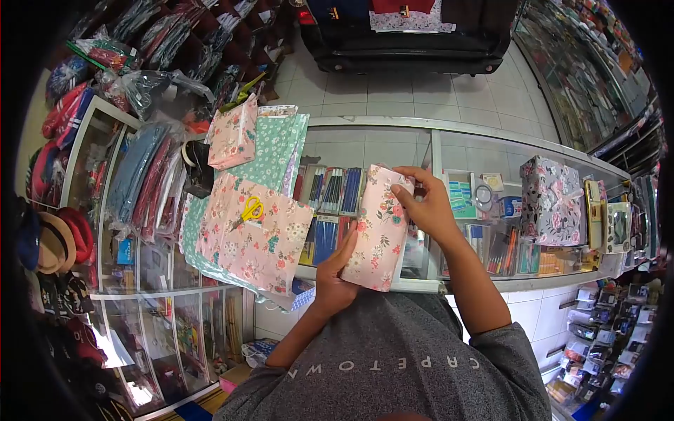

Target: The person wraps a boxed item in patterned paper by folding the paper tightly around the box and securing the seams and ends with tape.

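Observation:
Both hands hold a box wrapped in pink floral paper (378,231), tilted upright close to my body above the glass counter. My left hand (335,275) grips its lower left side, with the fingers partly hidden behind it. At the upper right edge, my right hand (424,203) has its thumb on the paper face and its fingers round the far side. To the left, yellow-handled scissors (251,210) lie on a sheet of pink floral wrapping paper (270,252). Green floral sheets (270,147) spread beneath and behind it.
Another pink floral wrapped box (234,135) stands on the sheets at the back left. A grey floral gift box (551,200) sits on the glass counter (491,137) at right. Pens (337,189) show through the glass. Bagged clothes (140,182) hang left; a car (414,52) is beyond.

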Demonstrator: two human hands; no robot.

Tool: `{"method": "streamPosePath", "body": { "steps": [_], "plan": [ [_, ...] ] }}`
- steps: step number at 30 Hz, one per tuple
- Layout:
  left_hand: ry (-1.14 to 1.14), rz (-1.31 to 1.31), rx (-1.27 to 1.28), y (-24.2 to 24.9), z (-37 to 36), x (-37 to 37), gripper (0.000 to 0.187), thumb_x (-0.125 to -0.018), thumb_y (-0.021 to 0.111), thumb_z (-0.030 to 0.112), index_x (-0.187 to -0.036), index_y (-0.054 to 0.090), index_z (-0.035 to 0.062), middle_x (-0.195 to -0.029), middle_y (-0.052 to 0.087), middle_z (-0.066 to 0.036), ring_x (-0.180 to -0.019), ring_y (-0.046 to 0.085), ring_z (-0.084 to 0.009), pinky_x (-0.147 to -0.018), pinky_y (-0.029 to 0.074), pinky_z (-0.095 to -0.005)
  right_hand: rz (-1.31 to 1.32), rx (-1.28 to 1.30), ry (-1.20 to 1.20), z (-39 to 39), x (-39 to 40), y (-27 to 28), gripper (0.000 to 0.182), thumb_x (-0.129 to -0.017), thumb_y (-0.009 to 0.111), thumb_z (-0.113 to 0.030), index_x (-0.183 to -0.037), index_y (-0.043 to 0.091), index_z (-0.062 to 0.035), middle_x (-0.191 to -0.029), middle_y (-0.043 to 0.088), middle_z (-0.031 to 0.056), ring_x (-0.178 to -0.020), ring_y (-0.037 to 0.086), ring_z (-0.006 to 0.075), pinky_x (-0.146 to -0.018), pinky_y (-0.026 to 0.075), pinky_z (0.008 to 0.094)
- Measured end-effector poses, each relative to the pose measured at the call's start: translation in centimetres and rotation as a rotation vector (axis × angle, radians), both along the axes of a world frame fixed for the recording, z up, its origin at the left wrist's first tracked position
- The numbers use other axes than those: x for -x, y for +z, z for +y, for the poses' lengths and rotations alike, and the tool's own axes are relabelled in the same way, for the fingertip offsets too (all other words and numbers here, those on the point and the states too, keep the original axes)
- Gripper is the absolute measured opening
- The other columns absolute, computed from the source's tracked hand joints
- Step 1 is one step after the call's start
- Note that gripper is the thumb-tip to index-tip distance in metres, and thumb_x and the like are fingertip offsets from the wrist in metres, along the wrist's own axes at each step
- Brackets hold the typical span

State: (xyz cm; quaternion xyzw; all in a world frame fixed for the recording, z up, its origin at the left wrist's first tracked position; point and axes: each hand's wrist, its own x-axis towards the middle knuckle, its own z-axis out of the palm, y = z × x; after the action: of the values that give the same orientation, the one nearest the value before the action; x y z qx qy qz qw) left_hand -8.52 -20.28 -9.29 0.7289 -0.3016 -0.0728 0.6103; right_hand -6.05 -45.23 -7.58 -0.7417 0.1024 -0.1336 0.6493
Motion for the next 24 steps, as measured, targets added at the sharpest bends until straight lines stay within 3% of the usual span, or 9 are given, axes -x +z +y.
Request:
{"method": "streamPosePath", "body": {
  "steps": [1,3,6,8,11,13,17,19,24],
  "plan": [
    [0.022,-0.044,-0.048,-0.4,0.1,0.2,0.085,-0.081,0.081,-0.006,-0.159,0.047,0.0043,-0.164,0.044,-0.022,-0.149,0.048,-0.0334,-0.117,0.045,-0.0372,0.026,0.188,-0.047,-0.1,-0.3,-0.8,0.036,-0.092,0.079,-0.011,-0.127,0.073,-0.0026,-0.11,0.075,0.0074,-0.091,0.065,0.0145,-0.081,0.053,0.0298],
    [0.041,-0.086,-0.099,-0.5,0.3,0.7,0.085,-0.081,0.083,-0.004,-0.158,0.048,0.0042,-0.164,0.045,-0.022,-0.149,0.049,-0.0335,-0.116,0.046,-0.0362,0.07,0.175,-0.024,-0.3,-0.4,-1.1,0.035,-0.091,0.08,-0.011,-0.125,0.074,-0.003,-0.11,0.074,0.008,-0.09,0.065,0.0153,-0.082,0.053,0.0305],
    [0.05,-0.114,-0.229,-0.1,0.5,1.1,0.084,-0.08,0.087,0.005,-0.156,0.05,0.0029,-0.161,0.049,-0.022,-0.149,0.049,-0.0357,-0.12,0.041,-0.0461,0.08,0.179,-0.007,0.0,-0.6,-1.2,0.034,-0.088,0.082,-0.013,-0.121,0.077,-0.0059,-0.106,0.074,0.0115,-0.093,0.066,0.0221,-0.084,0.054,0.0354],
    [0.09,-0.428,-0.348,-0.1,0.8,0.8,0.085,-0.078,0.09,0.016,-0.153,0.052,0.0016,-0.156,0.054,-0.023,-0.146,0.052,-0.0373,-0.125,0.031,-0.0577,0.048,0.191,-0.014,0.5,-0.7,-1.0,0.033,-0.086,0.083,-0.015,-0.118,0.078,-0.0085,-0.102,0.074,0.0144,-0.096,0.068,0.0281,-0.084,0.055,0.0397],
    [0.044,-0.31,-0.401,-0.2,1.8,1.1,0.088,-0.077,0.091,0.023,-0.153,0.053,0.0014,-0.152,0.058,-0.023,-0.146,0.052,-0.0376,-0.126,0.022,-0.0636,0.016,0.285,-0.004,1.0,-0.8,-0.4,0.03,-0.083,0.084,-0.014,-0.112,0.08,-0.0066,-0.104,0.076,0.0149,-0.097,0.067,0.0312,-0.088,0.054,0.0419],
    [0.017,-0.328,-0.421,-0.2,2.3,1.3,0.09,-0.075,0.092,0.025,-0.153,0.053,0.002,-0.151,0.058,-0.023,-0.147,0.051,-0.0368,-0.126,0.024,-0.0625,0.032,0.384,0.085,1.2,-0.9,-0.5,0.035,-0.083,0.086,-0.012,-0.116,0.08,-0.0061,-0.107,0.075,0.0139,-0.099,0.066,0.0258,-0.087,0.054,0.0368],
    [-0.114,-0.286,-0.616,2.8,3.0,0.9,0.094,-0.07,0.096,0.03,-0.152,0.055,0.0061,-0.142,0.06,-0.02,-0.143,0.053,-0.0368,-0.126,0.03,-0.0613,0.058,0.335,0.108,1.7,-0.8,-0.3,0.036,-0.081,0.087,-0.013,-0.116,0.08,-0.0065,-0.107,0.075,0.0136,-0.1,0.066,0.0262,-0.089,0.053,0.0374],
    [-0.186,-0.241,-0.617,3.8,3.9,-0.2,0.093,-0.071,0.095,0.032,-0.153,0.056,0.0092,-0.141,0.059,-0.018,-0.144,0.052,-0.0364,-0.126,0.03,-0.0614,0.023,0.333,0.097,1.9,-0.6,-0.3,0.032,-0.08,0.086,-0.013,-0.111,0.081,-0.0056,-0.099,0.077,0.0147,-0.097,0.067,0.0315,-0.089,0.053,0.0422],
    [-0.361,-0.111,-0.506,7.3,5.7,-3.2,0.086,-0.076,0.093,0.035,-0.152,0.058,0.0119,-0.145,0.061,-0.017,-0.142,0.055,-0.0358,-0.127,0.03,-0.0569,0.04,0.341,0.15,2.4,-0.7,0.1,0.034,-0.08,0.087,-0.014,-0.112,0.081,-0.0063,-0.1,0.076,0.0161,-0.098,0.066,0.0311,-0.089,0.053,0.0424]
  ]
}}
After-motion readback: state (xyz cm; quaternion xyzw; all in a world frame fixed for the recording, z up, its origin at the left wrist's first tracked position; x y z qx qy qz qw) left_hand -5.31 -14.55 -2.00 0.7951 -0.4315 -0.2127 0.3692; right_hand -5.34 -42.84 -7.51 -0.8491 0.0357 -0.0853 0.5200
